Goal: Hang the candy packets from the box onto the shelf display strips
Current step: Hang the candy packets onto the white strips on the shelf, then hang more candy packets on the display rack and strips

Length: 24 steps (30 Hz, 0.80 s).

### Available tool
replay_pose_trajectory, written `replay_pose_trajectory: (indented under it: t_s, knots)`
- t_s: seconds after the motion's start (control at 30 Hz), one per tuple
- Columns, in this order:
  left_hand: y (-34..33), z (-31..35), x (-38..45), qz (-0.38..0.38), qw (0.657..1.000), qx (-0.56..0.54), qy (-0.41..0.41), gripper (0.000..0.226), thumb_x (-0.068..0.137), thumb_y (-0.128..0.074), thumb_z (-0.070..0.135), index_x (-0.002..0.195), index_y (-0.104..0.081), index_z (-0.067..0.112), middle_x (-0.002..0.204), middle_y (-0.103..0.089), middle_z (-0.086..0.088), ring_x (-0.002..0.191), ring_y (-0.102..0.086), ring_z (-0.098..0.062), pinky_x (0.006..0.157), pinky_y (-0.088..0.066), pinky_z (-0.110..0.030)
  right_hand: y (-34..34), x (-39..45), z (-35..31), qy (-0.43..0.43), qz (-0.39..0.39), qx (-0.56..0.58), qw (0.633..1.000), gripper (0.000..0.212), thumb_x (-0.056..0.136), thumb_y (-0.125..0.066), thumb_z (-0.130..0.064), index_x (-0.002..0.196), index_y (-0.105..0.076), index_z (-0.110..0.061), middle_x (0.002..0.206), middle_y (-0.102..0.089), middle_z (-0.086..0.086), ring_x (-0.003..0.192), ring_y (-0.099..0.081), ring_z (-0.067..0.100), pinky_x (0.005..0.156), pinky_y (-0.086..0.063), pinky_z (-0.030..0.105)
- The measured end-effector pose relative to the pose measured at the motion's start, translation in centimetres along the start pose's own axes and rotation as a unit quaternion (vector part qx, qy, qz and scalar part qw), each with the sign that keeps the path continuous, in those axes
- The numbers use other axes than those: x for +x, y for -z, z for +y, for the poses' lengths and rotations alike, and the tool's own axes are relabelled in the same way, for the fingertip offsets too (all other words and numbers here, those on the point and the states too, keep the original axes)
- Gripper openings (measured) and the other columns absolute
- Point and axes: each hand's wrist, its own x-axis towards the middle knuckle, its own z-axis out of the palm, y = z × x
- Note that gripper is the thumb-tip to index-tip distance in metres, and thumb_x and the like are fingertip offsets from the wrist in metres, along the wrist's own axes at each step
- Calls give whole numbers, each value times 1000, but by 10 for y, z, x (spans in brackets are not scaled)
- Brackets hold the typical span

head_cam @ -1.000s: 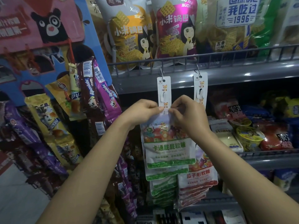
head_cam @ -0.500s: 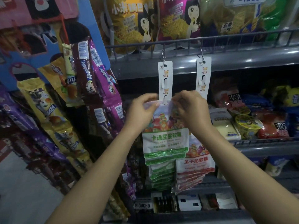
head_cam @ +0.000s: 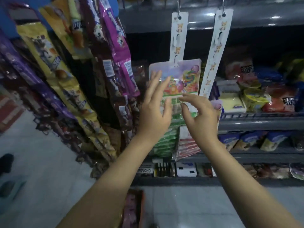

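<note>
A green-and-white candy packet [head_cam: 182, 74] hangs from the left display strip [head_cam: 178, 35], on top of a stack of more green packets [head_cam: 166, 140]. A second white strip [head_cam: 217, 46] hangs to its right, with red-and-white packets [head_cam: 187, 145] at its lower part. My left hand [head_cam: 154, 111] is spread with straight fingers in front of the packet's left side. My right hand [head_cam: 200, 116] hovers just below its middle, fingers relaxed and apart, holding nothing. The box [head_cam: 133, 209] of packets shows at the bottom edge, on the floor between my forearms.
Long strips of purple and yellow snack packets [head_cam: 70, 89] hang at the left. Grey wire shelves [head_cam: 256, 120] at the right hold tubs and bags. A lower shelf [head_cam: 181, 180] carries small boxes. Pale floor tiles [head_cam: 41, 162] lie at the lower left.
Both hands have let go of the packet's top edge and dropped lower, fingers now spread. The packet stays hanging on the left strip. The camera has tilted down.
</note>
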Motion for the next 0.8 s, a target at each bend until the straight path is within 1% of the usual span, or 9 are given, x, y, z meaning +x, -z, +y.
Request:
replay_pose_trajectory:
  t_s: [0.13,0.2,0.27,0.33,0.4,0.53,0.67,0.73,0.8]
  knots:
    - [13,6,-57,-30,986,-71,145,36,96,-47,10,130,-50,22,133,-45,6,125,-44,-2,105,-36,-16,1,-41,-6,-43,-49,68,996,18,89,-58,-16,104,-69,-16,99,-61,-15,97,-61,14,81,-51,30]
    - [22,7,-85,-50,965,-108,233,32,98,-46,12,126,-52,26,127,-49,7,114,-53,1,95,-43,-13,-2,-63,-9,-79,-81,93,989,18,89,-58,-18,104,-69,-16,96,-63,-14,93,-62,13,79,-53,33]
    - [32,5,-113,-60,943,-128,302,29,98,-46,13,121,-53,29,125,-54,4,104,-60,-1,89,-48,-16,-9,-87,-14,-110,-103,107,983,18,89,-58,-20,103,-69,-16,95,-65,-9,89,-63,11,77,-53,33]
    - [44,3,-140,-69,921,-142,355,27,99,-45,15,117,-53,33,122,-57,5,99,-63,-4,87,-50,-22,-17,-109,-22,-127,-127,122,976,15,89,-60,-18,101,-69,-16,92,-66,-7,83,-59,-1,74,-50,23]
    - [57,-4,-166,-70,903,-148,397,25,99,-44,17,113,-54,35,119,-60,5,96,-65,-5,87,-52,-26,-27,-129,-32,-143,-146,134,970,14,88,-62,-14,100,-69,-16,88,-66,-7,79,-58,-5,69,-46,13]
    - [88,-30,-213,-53,860,-164,481,23,99,-43,14,108,-56,30,106,-64,6,82,-65,-2,83,-52,-26,-56,-171,-54,-191,-189,146,952,13,89,-63,-13,99,-66,-21,89,-66,-8,81,-62,4,71,-48,14]
    - [122,-76,-261,-52,819,-154,551,21,99,-43,14,105,-59,25,100,-66,0,80,-67,-10,75,-55,-24,-102,-223,-73,-233,-225,123,938,15,88,-63,-17,95,-62,-30,85,-64,-15,76,-61,-1,68,-49,15]
    - [141,-103,-287,-64,793,-152,586,20,99,-42,13,106,-59,21,94,-65,1,75,-65,-10,67,-53,-18,-129,-252,-83,-260,-249,109,927,13,89,-63,-19,95,-62,-30,85,-64,-14,74,-60,-3,64,-47,14]
    - [157,-133,-310,-78,776,-157,606,19,100,-41,11,108,-58,14,89,-64,0,70,-62,-10,58,-50,-12,-160,-282,-88,-283,-273,85,916,11,89,-62,-21,99,-66,-25,88,-66,-10,76,-60,2,65,-48,18]
